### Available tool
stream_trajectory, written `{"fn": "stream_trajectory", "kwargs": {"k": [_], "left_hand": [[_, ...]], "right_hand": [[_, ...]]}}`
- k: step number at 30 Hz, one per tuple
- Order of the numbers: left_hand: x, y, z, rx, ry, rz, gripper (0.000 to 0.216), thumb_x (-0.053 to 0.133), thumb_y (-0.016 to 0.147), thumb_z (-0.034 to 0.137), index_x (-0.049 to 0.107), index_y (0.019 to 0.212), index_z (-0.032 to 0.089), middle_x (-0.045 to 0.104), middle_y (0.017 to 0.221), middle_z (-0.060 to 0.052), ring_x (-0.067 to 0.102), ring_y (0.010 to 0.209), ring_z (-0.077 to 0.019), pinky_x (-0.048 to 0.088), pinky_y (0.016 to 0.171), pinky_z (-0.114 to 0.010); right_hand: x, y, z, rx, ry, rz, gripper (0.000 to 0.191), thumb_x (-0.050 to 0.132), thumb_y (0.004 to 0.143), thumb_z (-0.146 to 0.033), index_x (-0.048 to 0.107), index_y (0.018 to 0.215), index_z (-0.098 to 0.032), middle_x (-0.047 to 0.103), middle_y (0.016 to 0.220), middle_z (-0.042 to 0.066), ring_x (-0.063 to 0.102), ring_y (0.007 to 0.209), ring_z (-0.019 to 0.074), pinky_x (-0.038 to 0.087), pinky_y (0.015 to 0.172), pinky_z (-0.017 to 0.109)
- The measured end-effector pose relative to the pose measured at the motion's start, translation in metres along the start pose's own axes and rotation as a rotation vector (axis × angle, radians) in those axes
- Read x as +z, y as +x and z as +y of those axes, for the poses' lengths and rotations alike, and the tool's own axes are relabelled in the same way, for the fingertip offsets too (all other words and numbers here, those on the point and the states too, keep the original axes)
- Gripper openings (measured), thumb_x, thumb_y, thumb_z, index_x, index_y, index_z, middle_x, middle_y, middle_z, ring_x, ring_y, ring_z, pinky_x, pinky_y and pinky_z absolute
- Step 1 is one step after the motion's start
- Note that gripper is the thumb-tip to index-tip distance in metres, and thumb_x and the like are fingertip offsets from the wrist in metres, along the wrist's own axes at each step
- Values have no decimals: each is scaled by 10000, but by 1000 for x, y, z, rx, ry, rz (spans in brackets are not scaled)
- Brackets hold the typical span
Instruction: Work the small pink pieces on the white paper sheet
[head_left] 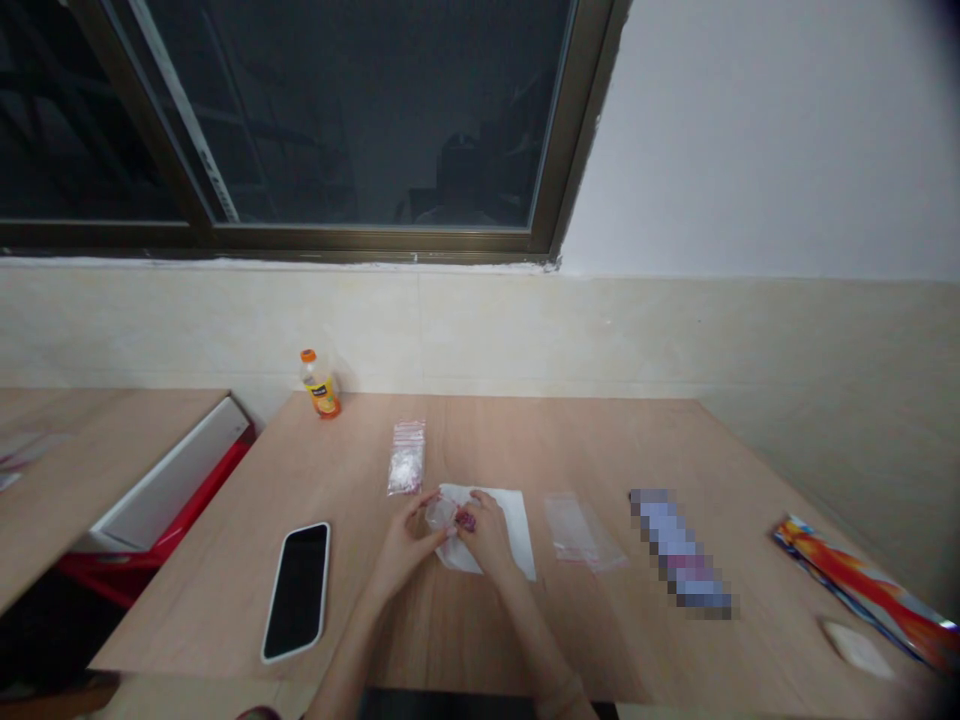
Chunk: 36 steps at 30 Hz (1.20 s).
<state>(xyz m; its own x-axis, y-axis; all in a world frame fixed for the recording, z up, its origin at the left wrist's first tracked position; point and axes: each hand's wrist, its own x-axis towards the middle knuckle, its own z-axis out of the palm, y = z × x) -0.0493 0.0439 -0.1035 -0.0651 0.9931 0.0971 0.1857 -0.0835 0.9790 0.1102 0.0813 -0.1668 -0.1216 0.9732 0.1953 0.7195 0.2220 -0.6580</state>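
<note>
My left hand (405,548) pinches a small clear plastic bag (439,514) between thumb and fingers. Close against the bag's right side, my right hand (489,540) has its fingers closed round a small clump of purplish-red bits (466,520); they are too small to name for certain. Both hands are over a white sheet of paper (519,525) lying on the table. Just beyond my left hand lies a filled clear zip bag (407,460) with small reddish bits in it. To the right of the paper, flat clear plastic bags (576,530) overlap.
A phone (298,590) lies on the wooden table (600,440) at the left. An orange-capped drink bottle (321,385) stands by the wall. Rightward lie a blurred-out long item (679,552), an orange-red packet (862,585) and a whitish object (857,648).
</note>
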Motion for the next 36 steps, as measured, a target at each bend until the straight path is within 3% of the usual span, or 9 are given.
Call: {"fn": "stream_trajectory", "kwargs": {"k": [8,14,19,29,33,36], "left_hand": [[1,-2,-5,20,-16,16,473,763,600,226,651,1058,185,678,1101,-93,595,1071,-261,413,976,-414],[9,-3,-18,36,-33,7,507,782,580,215,645,1067,179,672,1111,-106,587,1085,-263,387,1010,-443],[16,-4,-20,74,-20,0,493,775,596,216,642,1069,179,664,1128,-103,583,1088,-259,382,1016,-446],[19,-7,-9,134,66,-30,471,718,652,186,620,1113,188,650,1151,-99,580,1096,-263,396,1007,-450],[17,-7,-11,145,83,-7,485,719,655,197,609,1127,193,645,1148,-104,581,1088,-270,406,996,-451],[18,-8,-10,170,111,48,477,726,647,220,605,1107,188,641,1138,-101,576,1083,-273,406,987,-459]], "right_hand": [[-5,-6,-4,-30,87,74,104,644,705,-150,718,735,-216,636,1104,104,548,1080,276,407,912,427],[-35,-8,-28,-23,308,250,117,598,788,-262,698,764,-207,650,960,88,582,960,226,442,854,367],[-63,-13,-57,-34,392,301,108,599,801,-285,688,797,-224,636,963,70,566,966,210,443,854,346],[-76,-24,-70,-51,162,133,115,617,796,-302,714,802,-241,605,1085,109,535,1063,277,410,899,421],[-77,-28,-71,-71,188,25,72,649,761,-287,708,779,-250,581,1164,96,519,1128,294,405,923,436],[-79,-27,-71,-65,287,-17,100,604,764,-195,689,726,-232,601,1120,86,559,1077,257,438,897,385]]}}
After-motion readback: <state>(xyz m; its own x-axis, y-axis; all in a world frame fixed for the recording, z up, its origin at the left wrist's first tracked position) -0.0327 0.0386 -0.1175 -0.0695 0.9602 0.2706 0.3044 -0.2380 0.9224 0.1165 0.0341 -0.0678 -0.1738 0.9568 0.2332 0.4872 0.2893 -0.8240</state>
